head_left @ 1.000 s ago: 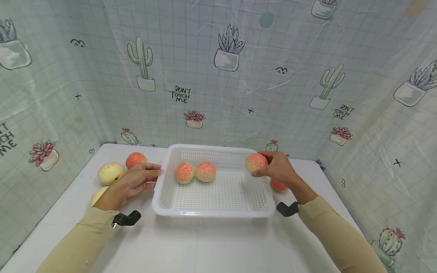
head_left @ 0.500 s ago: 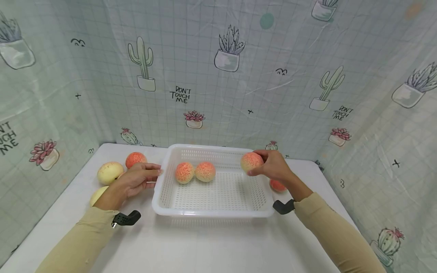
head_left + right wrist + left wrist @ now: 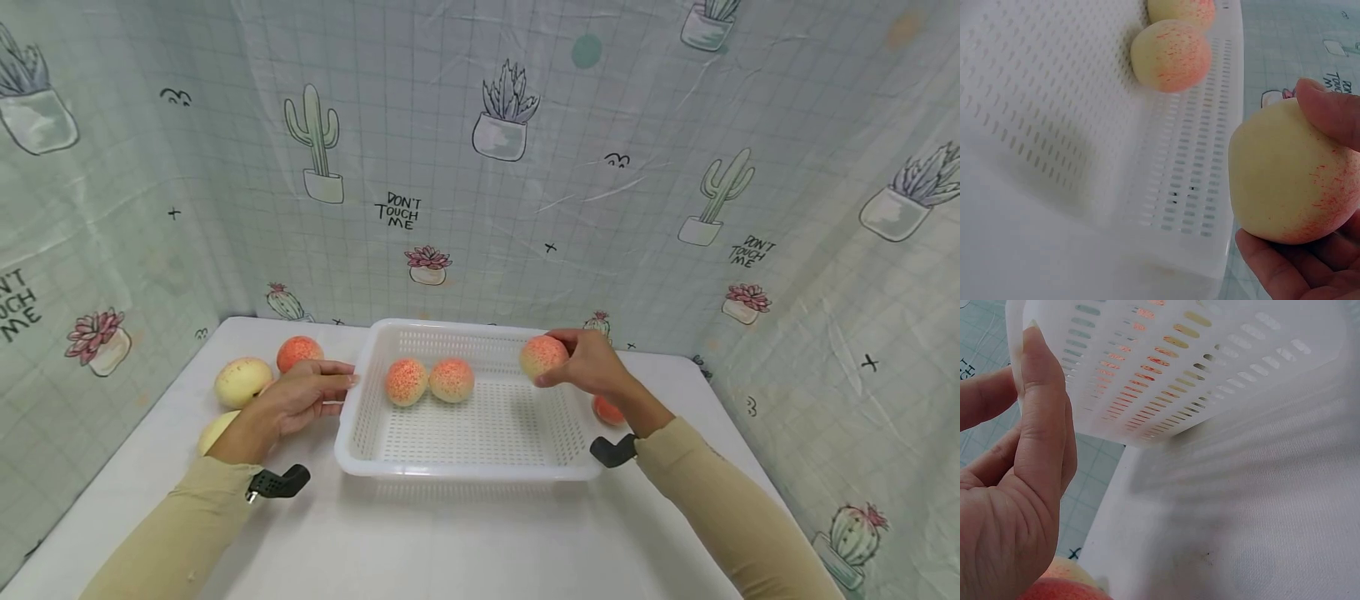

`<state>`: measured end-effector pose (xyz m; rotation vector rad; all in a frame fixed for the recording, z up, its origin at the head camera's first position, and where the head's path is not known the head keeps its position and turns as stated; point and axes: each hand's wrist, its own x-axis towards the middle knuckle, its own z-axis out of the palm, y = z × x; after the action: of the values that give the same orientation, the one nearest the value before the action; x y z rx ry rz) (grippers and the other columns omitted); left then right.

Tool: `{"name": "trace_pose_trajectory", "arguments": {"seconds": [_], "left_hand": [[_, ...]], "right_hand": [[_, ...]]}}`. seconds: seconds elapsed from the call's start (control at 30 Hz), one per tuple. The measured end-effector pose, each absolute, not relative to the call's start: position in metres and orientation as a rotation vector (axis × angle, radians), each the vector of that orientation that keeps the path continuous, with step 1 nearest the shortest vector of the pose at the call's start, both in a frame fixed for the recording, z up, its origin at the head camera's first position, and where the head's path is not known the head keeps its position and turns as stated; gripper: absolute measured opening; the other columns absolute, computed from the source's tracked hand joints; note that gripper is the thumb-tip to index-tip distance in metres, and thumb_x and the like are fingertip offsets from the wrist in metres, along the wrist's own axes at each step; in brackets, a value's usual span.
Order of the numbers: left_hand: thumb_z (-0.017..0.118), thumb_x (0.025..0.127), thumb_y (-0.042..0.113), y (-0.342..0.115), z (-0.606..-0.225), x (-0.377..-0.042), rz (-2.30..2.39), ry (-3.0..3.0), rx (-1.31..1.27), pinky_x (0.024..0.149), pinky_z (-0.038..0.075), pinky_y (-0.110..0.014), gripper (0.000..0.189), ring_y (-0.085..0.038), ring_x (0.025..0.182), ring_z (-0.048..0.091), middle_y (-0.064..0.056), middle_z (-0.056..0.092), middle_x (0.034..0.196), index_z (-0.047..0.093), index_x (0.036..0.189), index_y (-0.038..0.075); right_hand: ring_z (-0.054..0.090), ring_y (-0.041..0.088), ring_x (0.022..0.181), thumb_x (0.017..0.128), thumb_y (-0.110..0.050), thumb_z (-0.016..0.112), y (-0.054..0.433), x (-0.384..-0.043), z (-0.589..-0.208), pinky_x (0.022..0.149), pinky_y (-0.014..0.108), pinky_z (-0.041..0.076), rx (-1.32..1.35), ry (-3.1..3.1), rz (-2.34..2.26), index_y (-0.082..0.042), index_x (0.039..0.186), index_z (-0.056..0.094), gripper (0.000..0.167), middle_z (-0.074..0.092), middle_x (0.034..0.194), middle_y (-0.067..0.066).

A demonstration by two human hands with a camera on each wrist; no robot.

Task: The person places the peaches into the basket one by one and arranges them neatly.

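A white perforated plastic basket [image 3: 468,472] stands in the middle of the table. My left hand [image 3: 307,395] pinches its left rim; in the left wrist view the thumb and fingers [image 3: 1042,412] lie on either side of the rim. Two peaches, one [image 3: 407,382] beside the other [image 3: 452,381], lie inside toward the back left. My right hand [image 3: 596,365] holds a third peach [image 3: 542,358], pale yellow with red speckles, over the basket's back right. The right wrist view shows this peach [image 3: 1285,181] between thumb and fingers.
Left of the basket lie a reddish peach [image 3: 300,352] and two yellowish fruits, one [image 3: 243,382] partly behind my arm's line and one [image 3: 216,431] half hidden by my wrist. Another red peach [image 3: 608,410] sits right of the basket. A patterned curtain [image 3: 480,208] encloses the table.
My right hand has moved a little to the left with its peach, further over the basket. The left hand and the basket stay in place.
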<state>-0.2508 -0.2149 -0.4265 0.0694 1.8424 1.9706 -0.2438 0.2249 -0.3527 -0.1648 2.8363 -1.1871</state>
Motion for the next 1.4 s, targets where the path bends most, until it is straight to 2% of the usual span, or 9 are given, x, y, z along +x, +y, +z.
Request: {"name": "trace_pose_trajectory", "arguments": {"seconds": [0.63,0.9,1.4], "left_hand": [[0.069,0.1,0.011,-0.215,-0.428,-0.25,1.986,1.837,0.059,0.085,0.065,-0.031,0.046,-0.014,0.097,0.073,0.0,0.073,0.107,0.053,0.139,-0.006],[0.069,0.101,0.01,-0.215,-0.428,-0.251,1.994,1.83,0.071,0.085,0.066,-0.032,0.042,-0.014,0.097,0.073,0.0,0.073,0.107,0.054,0.136,-0.005],[0.07,0.1,0.012,-0.216,-0.429,-0.251,1.997,1.824,0.068,0.085,0.066,-0.032,0.039,-0.015,0.097,0.074,0.0,0.073,0.107,0.057,0.134,-0.003]], "right_hand": [[0.068,0.025,0.109,0.069,-0.02,0.096,0.211,-0.252,-0.357,0.095,0.04,0.061,-0.2,2.827,-1.2,-0.011,0.137,0.066,0.074,0.073,0.126,0.009],[0.068,0.025,0.104,0.068,-0.017,0.096,0.205,-0.257,-0.358,0.09,0.037,0.06,-0.241,2.828,-1.214,-0.009,0.133,0.069,0.071,0.075,0.121,0.01],[0.069,0.022,0.104,0.069,-0.02,0.096,0.196,-0.262,-0.361,0.09,0.036,0.059,-0.185,2.826,-1.187,-0.01,0.136,0.067,0.074,0.075,0.123,0.008]]}}
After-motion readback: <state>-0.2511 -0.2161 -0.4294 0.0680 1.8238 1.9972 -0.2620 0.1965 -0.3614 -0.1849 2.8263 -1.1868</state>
